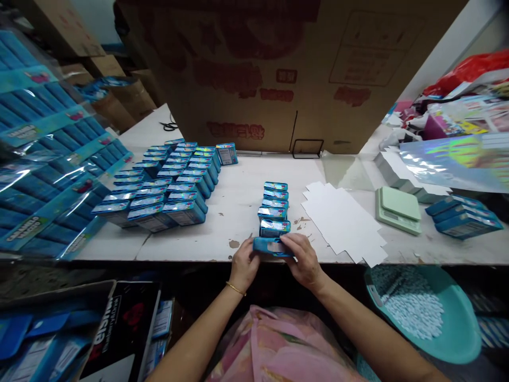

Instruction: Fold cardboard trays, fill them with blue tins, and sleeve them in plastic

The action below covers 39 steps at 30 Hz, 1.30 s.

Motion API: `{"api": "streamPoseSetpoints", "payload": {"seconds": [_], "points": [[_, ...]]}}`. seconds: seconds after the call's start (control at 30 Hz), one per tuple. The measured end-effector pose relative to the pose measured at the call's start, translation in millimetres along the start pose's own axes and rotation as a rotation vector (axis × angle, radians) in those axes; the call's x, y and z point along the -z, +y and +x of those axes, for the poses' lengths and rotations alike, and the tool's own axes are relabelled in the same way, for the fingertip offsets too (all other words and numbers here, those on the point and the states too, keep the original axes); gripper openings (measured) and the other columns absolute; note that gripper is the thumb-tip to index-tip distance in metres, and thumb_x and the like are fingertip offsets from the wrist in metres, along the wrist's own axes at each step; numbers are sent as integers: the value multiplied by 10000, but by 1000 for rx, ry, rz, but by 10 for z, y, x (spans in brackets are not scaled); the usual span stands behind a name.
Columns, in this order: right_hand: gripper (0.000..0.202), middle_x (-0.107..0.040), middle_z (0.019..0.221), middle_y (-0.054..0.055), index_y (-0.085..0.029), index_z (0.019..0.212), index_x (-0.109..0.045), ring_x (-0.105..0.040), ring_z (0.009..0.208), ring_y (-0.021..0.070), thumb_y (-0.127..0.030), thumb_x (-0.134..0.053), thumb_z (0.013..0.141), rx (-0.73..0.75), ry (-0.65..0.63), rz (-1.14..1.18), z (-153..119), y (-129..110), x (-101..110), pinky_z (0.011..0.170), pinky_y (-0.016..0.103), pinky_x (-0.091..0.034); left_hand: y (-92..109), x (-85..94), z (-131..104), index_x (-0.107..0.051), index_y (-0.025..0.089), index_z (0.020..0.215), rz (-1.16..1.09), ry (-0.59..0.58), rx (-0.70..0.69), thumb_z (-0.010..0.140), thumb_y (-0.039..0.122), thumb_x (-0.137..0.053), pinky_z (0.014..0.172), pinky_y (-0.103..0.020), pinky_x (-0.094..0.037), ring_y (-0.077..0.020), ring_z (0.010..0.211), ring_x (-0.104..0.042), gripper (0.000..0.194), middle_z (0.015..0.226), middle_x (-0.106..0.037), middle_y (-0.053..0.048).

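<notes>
- Fingers of your left hand (243,265) and right hand (305,261) grip a blue box (262,245), just nearer than the row of boxes (273,213).
- You seem to be steadying it; any forward move calls for clearance from the row.

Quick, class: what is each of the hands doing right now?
Left hand: closed on one end of a blue box.
Right hand: gripping its other end.

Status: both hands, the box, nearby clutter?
Left hand and right hand gripping one blue box at table edge. Short row of blue boxes directly beyond. White sheets off to the right.
</notes>
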State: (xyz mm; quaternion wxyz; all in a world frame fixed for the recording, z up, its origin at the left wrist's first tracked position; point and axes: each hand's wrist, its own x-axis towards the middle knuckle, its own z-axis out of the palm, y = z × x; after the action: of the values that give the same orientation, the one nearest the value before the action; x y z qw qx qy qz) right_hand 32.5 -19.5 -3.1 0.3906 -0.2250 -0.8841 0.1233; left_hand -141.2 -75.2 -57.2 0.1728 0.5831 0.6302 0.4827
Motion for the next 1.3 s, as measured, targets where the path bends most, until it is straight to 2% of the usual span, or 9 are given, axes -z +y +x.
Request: {"api": "streamPoseSetpoints", "payload": {"seconds": [0.13,0.27,0.47,0.6,0.7,0.9,0.97,1.17,1.3], "points": [[538,-551,1076,76,-287,1280,-322,-501,1020,204,-86,-450,798,34,78,-60,-216,-15,-89,826,409,-467,-15,-12,-62,-616,176,813,24,35,87,736,117,-443,709,-293,-484,-152,775,-591,198,815,-637,-42],[575,-547,1048,83,-289,1290,-308,-507,997,215,-96,-496,782,-47,189,-82,-335,22,-86,802,432,-476,-15,-8,-106,-624,175,794,-28,74,94,772,159,-444,693,-274,-483,-138,747,-597,182,785,-645,-37],[645,-519,1111,82,-290,1325,-277,-460,1021,214,-35,-476,767,-18,9,-201,-191,-92,-76,851,404,-445,37,2,-90,-589,160,962,-39,111,103,776,214,-491,661,-259,-490,-133,745,-597,218,873,-637,-61],[579,-516,1121,71,-289,1310,-313,-468,1014,214,-63,-422,788,-127,-67,-147,6,-81,-74,863,407,-431,22,-18,-74,-587,158,997,-26,98,31,782,216,-492,728,-285,-493,-153,846,-592,243,944,-631,-83],[552,-518,1109,59,-302,1283,-350,-488,999,208,-95,-445,780,-183,-19,-52,24,8,-74,840,402,-444,-4,-53,-51,-619,160,955,19,125,-23,782,216,-494,813,-334,-470,-170,893,-579,220,936,-633,-86],[557,-524,1077,76,-312,1290,-325,-495,1000,222,-123,-476,788,-195,187,-108,-236,32,-138,823,425,-448,19,-74,34,-623,205,952,37,118,-90,791,211,-479,764,-327,-477,-157,845,-565,216,899,-610,-56],[556,-521,1080,75,-314,1298,-313,-493,999,221,-121,-458,797,-171,137,-132,-219,3,-129,824,426,-447,14,-51,51,-628,207,933,96,94,-107,787,214,-485,754,-338,-468,-165,838,-545,204,886,-594,-55],[480,-524,1104,115,-213,1277,-390,-474,978,247,-122,-414,807,-146,-251,-338,132,-82,0,818,417,-445,-7,0,2,-617,193,937,264,-19,-134,799,215,-454,780,-386,-444,-198,892,-497,215,933,-547,-82],[459,-484,1199,130,-188,1257,-412,-409,1101,286,-121,-421,803,-80,-339,-467,291,-135,12,893,485,-376,-27,7,-59,-593,210,1003,162,-24,-110,786,202,-457,820,-393,-439,-202,933,-511,256,1010,-535,-88]]}}
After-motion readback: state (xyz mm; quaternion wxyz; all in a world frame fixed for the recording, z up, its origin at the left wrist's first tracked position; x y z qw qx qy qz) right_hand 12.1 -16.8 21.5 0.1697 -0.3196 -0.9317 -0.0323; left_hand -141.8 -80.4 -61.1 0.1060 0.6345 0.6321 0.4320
